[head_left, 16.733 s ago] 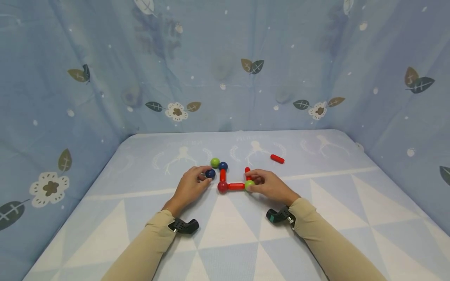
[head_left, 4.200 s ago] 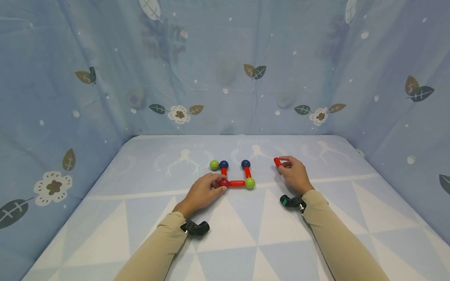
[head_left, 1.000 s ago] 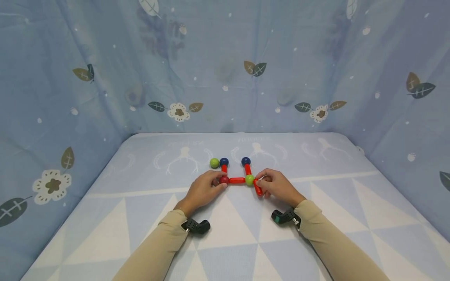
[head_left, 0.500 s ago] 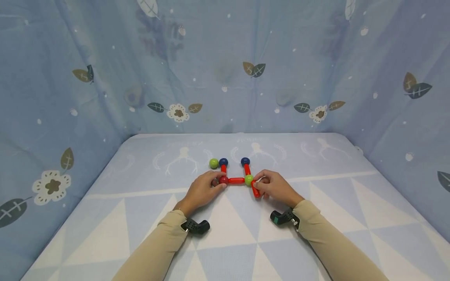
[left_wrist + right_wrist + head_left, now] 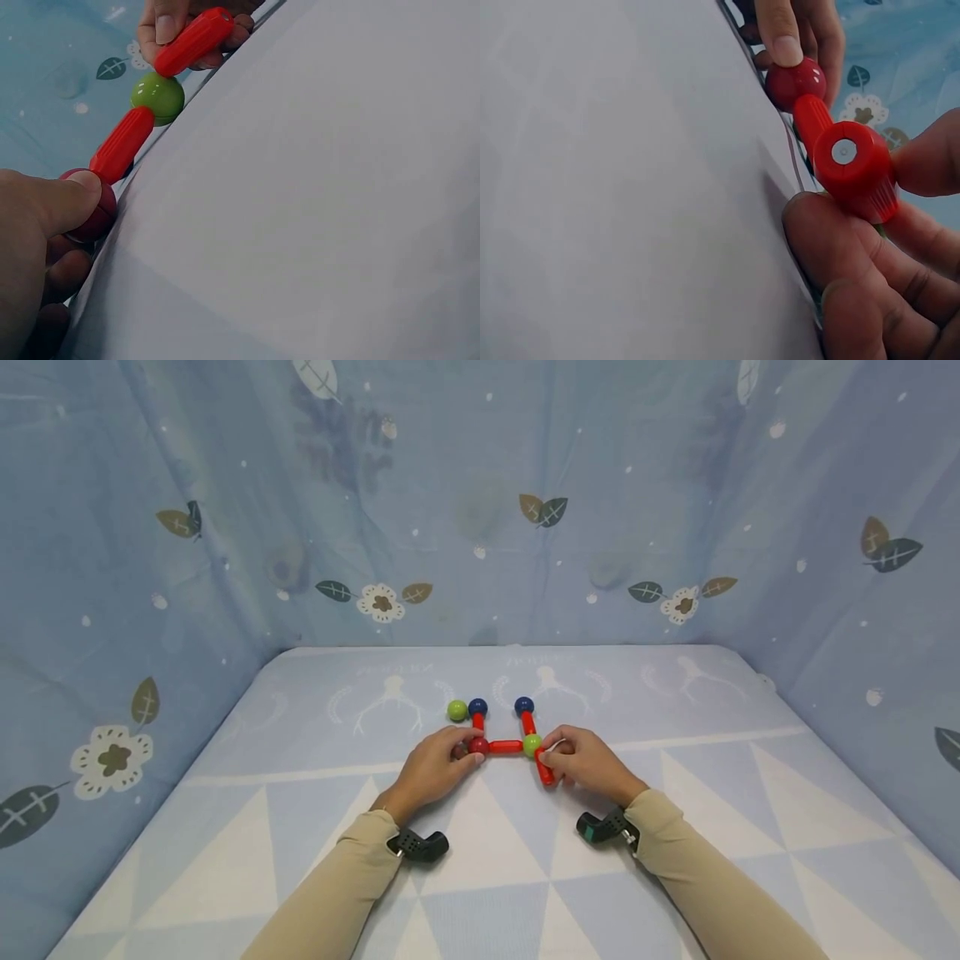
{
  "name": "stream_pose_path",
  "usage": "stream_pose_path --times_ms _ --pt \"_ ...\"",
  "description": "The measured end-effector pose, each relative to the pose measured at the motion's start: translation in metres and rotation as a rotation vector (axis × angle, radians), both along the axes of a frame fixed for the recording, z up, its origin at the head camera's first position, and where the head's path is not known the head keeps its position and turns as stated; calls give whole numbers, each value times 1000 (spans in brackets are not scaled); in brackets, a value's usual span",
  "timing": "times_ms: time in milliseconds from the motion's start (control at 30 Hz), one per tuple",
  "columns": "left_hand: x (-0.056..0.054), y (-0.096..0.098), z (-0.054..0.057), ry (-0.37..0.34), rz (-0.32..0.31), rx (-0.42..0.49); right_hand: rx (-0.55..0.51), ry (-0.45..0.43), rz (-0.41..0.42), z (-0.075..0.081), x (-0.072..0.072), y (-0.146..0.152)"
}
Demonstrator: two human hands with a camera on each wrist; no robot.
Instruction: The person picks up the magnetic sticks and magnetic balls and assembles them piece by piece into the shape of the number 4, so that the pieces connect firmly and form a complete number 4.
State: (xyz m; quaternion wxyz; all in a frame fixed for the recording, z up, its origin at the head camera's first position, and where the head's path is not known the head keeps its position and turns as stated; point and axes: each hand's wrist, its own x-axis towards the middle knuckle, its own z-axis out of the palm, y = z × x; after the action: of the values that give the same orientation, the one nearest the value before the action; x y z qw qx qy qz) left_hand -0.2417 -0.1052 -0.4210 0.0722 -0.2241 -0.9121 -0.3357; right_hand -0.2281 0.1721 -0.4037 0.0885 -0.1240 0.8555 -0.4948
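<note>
My left hand (image 5: pixel 431 768) pinches a dark red ball (image 5: pixel 96 214) at the near left corner of a U-shaped build of magnetic rods and balls. A red rod (image 5: pixel 506 747) joins that ball to a green ball (image 5: pixel 532 744). From the two corners, a left red rod (image 5: pixel 477 722) and a right red rod (image 5: pixel 528 723) run away from me, each ending in a blue ball (image 5: pixel 524 705). With thumb and fingers, my right hand (image 5: pixel 585 762) pinches a loose red magnetic rod (image 5: pixel 856 169). Its far end is at the green ball; its near end shows a silver disc.
A second green ball (image 5: pixel 457 710) lies just left of the left blue ball (image 5: pixel 477 707). The table (image 5: pixel 480 877) has a pale blue and white patterned cloth. Patterned curtains (image 5: pixel 480 485) hang behind it and at both sides.
Since 4.2 s ago my right hand has brought the rod left and toward me to the green ball. Earlier, my left hand held a blue ball; now it holds the dark red one.
</note>
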Motion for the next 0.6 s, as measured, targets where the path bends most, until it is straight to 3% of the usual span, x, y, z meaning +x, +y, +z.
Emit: stream_pose_path --times_ms 267,600 --pt "0 0 -4 -11 9 -5 3 -13 -4 -1 1 0" --pt "0 0 -1 -19 13 -14 3 -10 1 0 0 0"
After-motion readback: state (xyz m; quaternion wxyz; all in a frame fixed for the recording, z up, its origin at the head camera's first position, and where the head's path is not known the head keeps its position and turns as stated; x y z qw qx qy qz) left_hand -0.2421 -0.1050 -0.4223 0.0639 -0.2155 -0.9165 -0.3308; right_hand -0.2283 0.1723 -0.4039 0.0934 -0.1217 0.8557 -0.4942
